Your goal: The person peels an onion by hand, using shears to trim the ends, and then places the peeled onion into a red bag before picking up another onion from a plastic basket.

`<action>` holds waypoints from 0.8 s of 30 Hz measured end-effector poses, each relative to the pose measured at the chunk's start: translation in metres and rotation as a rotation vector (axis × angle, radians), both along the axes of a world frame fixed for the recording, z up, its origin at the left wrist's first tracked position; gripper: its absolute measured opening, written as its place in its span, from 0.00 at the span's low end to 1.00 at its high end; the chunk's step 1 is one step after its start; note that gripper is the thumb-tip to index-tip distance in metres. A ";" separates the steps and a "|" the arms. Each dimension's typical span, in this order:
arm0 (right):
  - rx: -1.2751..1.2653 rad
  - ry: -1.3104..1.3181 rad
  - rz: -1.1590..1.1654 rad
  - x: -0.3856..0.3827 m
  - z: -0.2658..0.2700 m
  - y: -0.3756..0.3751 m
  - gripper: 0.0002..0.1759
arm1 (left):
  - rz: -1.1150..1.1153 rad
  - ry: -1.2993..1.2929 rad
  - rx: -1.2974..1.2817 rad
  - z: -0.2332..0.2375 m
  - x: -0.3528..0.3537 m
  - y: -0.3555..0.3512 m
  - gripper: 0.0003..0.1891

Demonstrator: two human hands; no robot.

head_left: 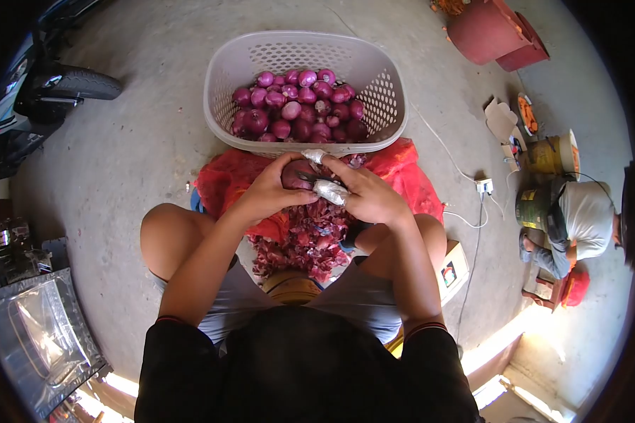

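My left hand (271,192) is wrapped round a red onion (298,175), held just in front of the basket. My right hand (363,190), with whitish wrapping (331,192) on its thumb and a finger, holds a small dark blade (307,177) against the onion's right side. Beneath both hands lies a heap of onion skins (300,243) on a red mesh sack (402,173). Beyond them stands a grey perforated basket (215,84) with many purple onions (291,110) inside.
A motorbike wheel (85,82) is at the upper left. Red tubs (483,32) stand upper right. At right are a co-worker (587,218), a yellow bucket (545,155), an open carton (502,123) and a power plug with cables (484,186). A small box (454,271) sits by my right knee.
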State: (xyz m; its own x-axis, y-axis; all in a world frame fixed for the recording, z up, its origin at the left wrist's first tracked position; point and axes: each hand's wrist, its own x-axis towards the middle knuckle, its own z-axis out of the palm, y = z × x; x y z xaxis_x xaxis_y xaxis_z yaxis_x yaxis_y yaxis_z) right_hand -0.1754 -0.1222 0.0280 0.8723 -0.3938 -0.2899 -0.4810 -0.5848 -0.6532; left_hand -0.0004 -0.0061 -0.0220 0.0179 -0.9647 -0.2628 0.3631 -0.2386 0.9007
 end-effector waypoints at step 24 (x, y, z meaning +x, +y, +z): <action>0.174 -0.179 -0.062 0.005 -0.010 0.003 0.25 | -0.019 -0.582 -0.096 0.015 0.010 0.003 0.37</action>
State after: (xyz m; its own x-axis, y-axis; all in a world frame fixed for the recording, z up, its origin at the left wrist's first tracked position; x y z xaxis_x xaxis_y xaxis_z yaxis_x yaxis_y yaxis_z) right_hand -0.1702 -0.1187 0.0176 0.8915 -0.4059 -0.2013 -0.3804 -0.4293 -0.8191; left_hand 0.0094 -0.0031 -0.0073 0.1154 -0.9853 -0.1262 -0.2012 -0.1476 0.9684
